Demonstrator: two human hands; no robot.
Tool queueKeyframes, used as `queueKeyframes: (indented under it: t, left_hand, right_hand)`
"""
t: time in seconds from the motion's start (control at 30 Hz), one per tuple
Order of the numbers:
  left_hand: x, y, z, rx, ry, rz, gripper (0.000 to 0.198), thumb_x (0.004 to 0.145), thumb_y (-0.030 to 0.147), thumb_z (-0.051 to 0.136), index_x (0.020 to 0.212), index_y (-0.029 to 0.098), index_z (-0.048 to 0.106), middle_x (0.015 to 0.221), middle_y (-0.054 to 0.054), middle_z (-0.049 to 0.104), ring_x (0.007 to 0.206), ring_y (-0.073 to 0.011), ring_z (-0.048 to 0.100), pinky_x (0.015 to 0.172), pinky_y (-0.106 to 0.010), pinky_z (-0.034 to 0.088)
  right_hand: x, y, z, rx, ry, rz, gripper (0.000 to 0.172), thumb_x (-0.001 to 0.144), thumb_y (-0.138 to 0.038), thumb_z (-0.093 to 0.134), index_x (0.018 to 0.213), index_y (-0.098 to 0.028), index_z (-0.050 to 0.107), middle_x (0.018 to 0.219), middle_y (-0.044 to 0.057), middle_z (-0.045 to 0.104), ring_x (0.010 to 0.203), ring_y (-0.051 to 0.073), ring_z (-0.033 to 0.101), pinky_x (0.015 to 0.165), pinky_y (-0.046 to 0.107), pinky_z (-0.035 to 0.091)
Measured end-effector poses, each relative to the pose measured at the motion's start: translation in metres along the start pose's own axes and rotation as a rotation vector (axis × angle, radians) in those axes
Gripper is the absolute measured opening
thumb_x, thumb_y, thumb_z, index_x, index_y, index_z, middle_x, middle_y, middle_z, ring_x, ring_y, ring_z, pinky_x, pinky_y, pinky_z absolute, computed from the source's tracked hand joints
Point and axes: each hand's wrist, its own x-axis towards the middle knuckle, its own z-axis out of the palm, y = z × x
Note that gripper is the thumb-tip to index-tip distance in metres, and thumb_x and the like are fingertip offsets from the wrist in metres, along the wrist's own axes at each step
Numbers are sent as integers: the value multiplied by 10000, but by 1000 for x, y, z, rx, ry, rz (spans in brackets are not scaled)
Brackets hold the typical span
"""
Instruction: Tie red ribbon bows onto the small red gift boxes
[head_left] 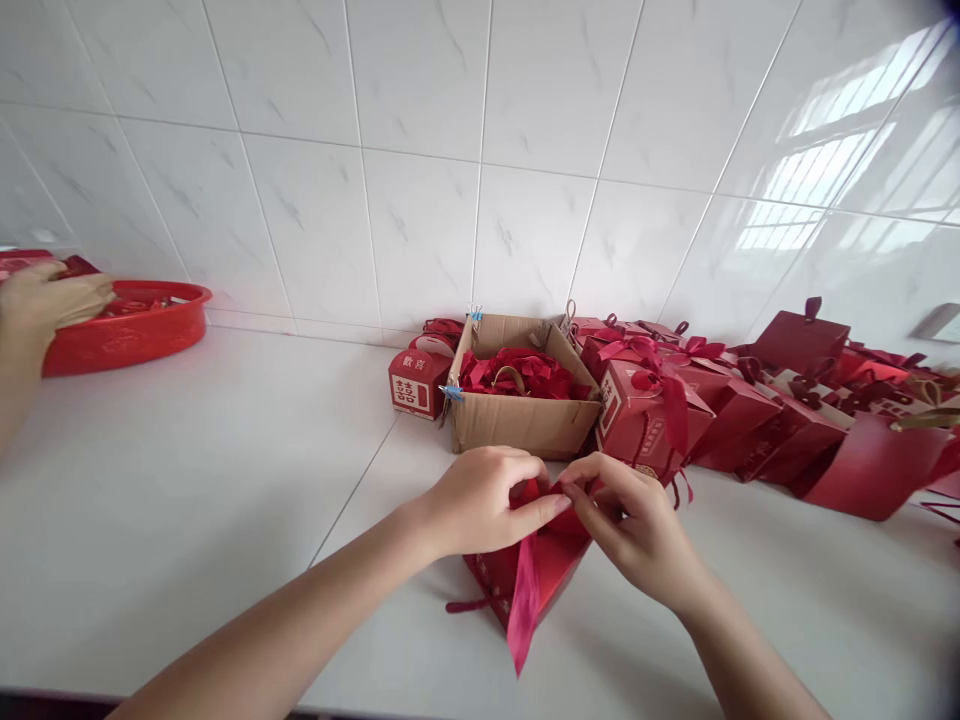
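Note:
A red gift box (556,566) stands on the white counter in front of me, partly covered by both hands. Over its top, my left hand (495,505) is closed in a pinch on a red ribbon (525,600), whose loose end hangs down the near side. My right hand (634,522) meets it fingertip to fingertip, also pinching at the ribbon above the box. What exactly lies between the fingertips is partly hidden. A thin dark red cord (469,605) sticks out from the box's left side.
Behind the hands stands an open cardboard box (525,425) with red ribbons (529,372) inside and blue clips on its rim. A small red box (417,383) sits left of it. Several red gift boxes (660,410) line the right. Another person's hand (56,298) reaches over a red basin (127,345).

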Motion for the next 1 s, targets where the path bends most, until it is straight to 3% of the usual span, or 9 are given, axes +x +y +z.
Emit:
queueKeyframes:
  t: [0.2,0.37,0.47,0.6,0.87,1.0]
  left_hand:
    - [1,-6,6,-18,13,-2,278,874,394,500,793,196,677,580,19,605,509,-94,466,502,-211,323]
    - [0,-9,8,-10,83,-23,311,868,405,502,712,183,654,451,63,397,437,-70,283,439,-213,219]
    - [-1,-11,8,-23,111,-44,351,865,453,500,711,176,651,429,70,344,423,-68,258,435,-216,202]
    - [-1,-12,6,-38,115,-51,362,868,458,502,707,171,653,427,68,357,421,-66,262,437,-213,201]
    - [2,-10,4,-81,88,-43,336,869,384,528,659,150,646,500,35,503,464,-62,342,454,-185,247]
    - [1,-14,5,-98,62,-71,341,863,424,527,698,160,667,499,33,502,461,-69,336,445,-199,234]
  right_hand:
    - [-5,-6,3,-24,28,61,80,904,-216,463,865,-203,532,766,-2,579,496,72,414,448,198,321]
    - [-19,-10,11,-45,107,141,71,895,-263,485,908,-203,521,712,-18,545,426,57,365,403,191,293]
    - [-30,-15,17,-83,152,118,64,882,-253,506,847,-200,512,596,-49,467,418,63,363,396,180,296]
    - [-44,-20,25,-129,138,48,77,873,-203,505,796,-201,501,555,-62,428,412,61,347,386,166,295]
    - [-55,-21,38,-146,137,-2,130,873,-153,477,751,-198,484,624,-30,509,428,55,350,388,164,300]
    - [-55,-24,32,-132,128,-43,94,862,-175,537,780,-197,495,664,-16,552,420,55,378,387,165,343]
